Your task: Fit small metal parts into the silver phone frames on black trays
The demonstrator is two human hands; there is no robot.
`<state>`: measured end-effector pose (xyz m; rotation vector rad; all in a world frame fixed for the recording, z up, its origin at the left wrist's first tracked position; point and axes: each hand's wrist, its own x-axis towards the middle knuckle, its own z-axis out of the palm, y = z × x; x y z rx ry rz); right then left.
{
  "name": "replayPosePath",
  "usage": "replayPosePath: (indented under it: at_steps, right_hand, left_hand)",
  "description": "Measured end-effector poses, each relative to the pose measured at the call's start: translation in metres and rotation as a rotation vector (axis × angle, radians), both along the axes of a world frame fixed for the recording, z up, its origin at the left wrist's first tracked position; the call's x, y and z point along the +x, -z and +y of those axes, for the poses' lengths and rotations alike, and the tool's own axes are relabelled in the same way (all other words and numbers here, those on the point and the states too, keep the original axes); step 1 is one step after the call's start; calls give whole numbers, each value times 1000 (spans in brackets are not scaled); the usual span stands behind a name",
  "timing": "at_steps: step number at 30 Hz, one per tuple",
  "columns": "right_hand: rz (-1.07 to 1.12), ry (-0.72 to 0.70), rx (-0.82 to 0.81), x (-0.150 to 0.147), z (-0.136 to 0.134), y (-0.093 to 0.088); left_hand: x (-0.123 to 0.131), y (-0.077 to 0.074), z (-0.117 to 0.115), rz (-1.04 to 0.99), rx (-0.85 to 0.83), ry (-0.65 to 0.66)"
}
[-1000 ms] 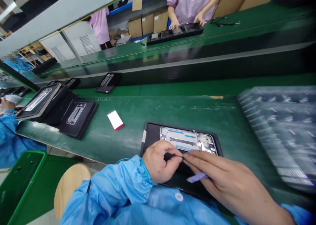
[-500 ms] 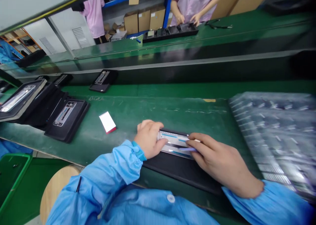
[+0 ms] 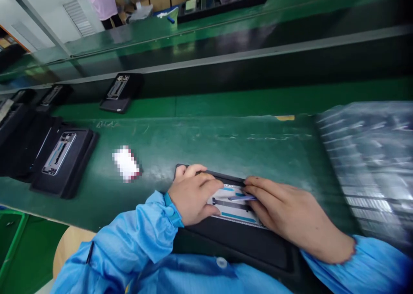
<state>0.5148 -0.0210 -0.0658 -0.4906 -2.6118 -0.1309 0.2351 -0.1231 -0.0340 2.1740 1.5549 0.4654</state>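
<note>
My left hand (image 3: 193, 195) is closed over the left end of a phone frame (image 3: 230, 206), thumb on the near edge and fingers toward the far edge. The frame has a whitish inside with blue strips and a dark band. It lies in a black foam tray (image 3: 232, 240) before me. Between the thumb and fingers of my right hand (image 3: 287, 212) is a thin purple-blue stick-like tool (image 3: 238, 197), its tip pointing left over the frame. My right fingers cover the frame's right end.
More black trays with phone frames stand at left (image 3: 64, 160) and farther back (image 3: 118, 91). A small white-and-red item (image 3: 126, 162) lies on the green bench (image 3: 200, 143). Stacked clear plastic trays (image 3: 371, 156) are at right. Beyond a low divider, a person in pink (image 3: 101, 1) stands.
The head view has shifted, so the background sits higher and farther left. My left fingers lie further over the frame. The tool's tip appears slightly further left.
</note>
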Motion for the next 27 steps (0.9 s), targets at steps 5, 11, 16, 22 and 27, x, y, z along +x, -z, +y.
replayPosePath:
  at_steps: [5,11,16,22,27]
  right_hand:
    - [-15,-1,-62,-1,-1,-1]
    - [-8,5,-107,-5,0,0]
    - [-7,28,-210,-2,-1,-3]
    - [-8,47,-143,-5,-3,0]
    - [-23,50,-137,-8,-3,-3]
  left_hand:
    - [0,-2,1,-10,-25,16]
    - [1,-2,1,-22,-8,9]
    - [1,-2,2,-27,-13,-3]
    - [1,-3,3,-27,-31,-2]
    - [1,-3,2,-22,-31,-3]
